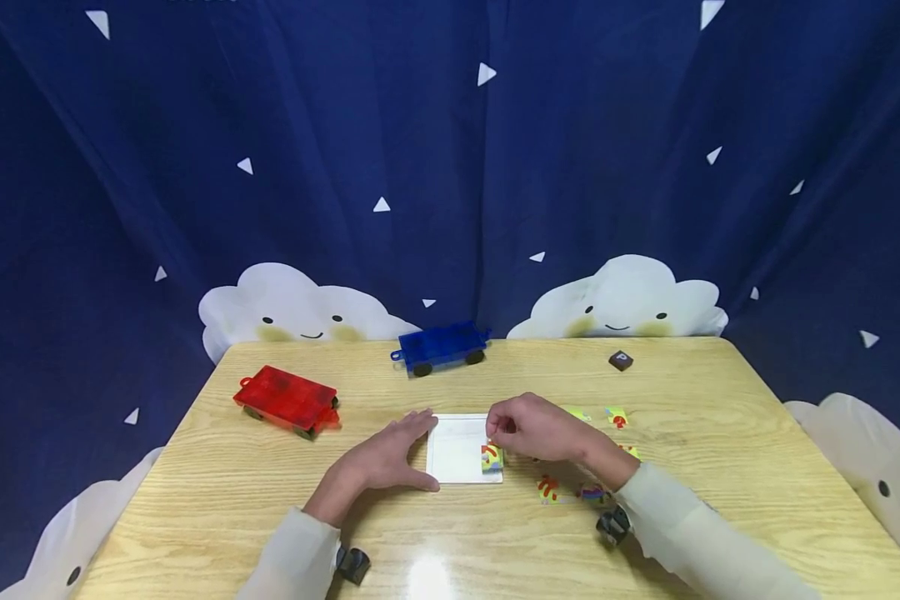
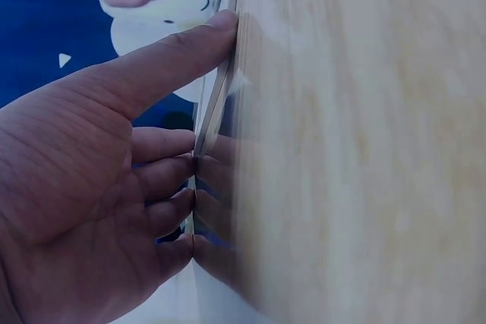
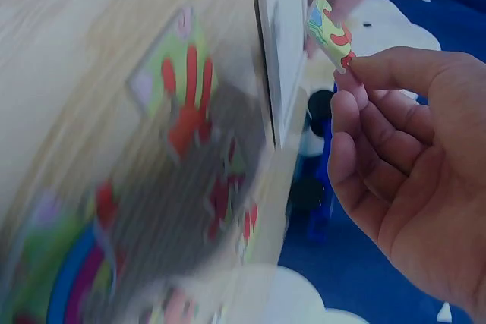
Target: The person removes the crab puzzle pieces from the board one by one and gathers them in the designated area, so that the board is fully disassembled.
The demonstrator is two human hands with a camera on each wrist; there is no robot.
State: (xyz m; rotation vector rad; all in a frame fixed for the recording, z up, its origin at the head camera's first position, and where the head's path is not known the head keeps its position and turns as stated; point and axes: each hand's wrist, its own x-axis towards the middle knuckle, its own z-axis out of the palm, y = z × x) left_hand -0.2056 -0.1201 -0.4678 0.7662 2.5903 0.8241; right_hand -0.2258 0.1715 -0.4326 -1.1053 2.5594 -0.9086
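Note:
A white square puzzle tray (image 1: 453, 454) lies on the wooden table between the two hands. My right hand (image 1: 532, 427) pinches a yellow-green puzzle piece (image 3: 331, 34) with red markings between thumb and forefinger. In the head view this piece overlaps the tray's right part; in the right wrist view it is tilted, close over the tray. My left hand (image 1: 386, 454) is spread at the tray's left side, its thumb at the near edge and its fingertips by the far left corner. Its straight fingers (image 2: 163, 180) show beside the tray edge in the left wrist view.
Several loose puzzle pieces (image 1: 547, 487) lie right of the tray, partly under the right forearm; one has a rainbow (image 3: 72, 271). A red toy wagon (image 1: 288, 398) stands at the left, a blue toy wagon (image 1: 442, 344) at the back. Behind them is a dark tile (image 1: 621, 360) marked P, at the right.

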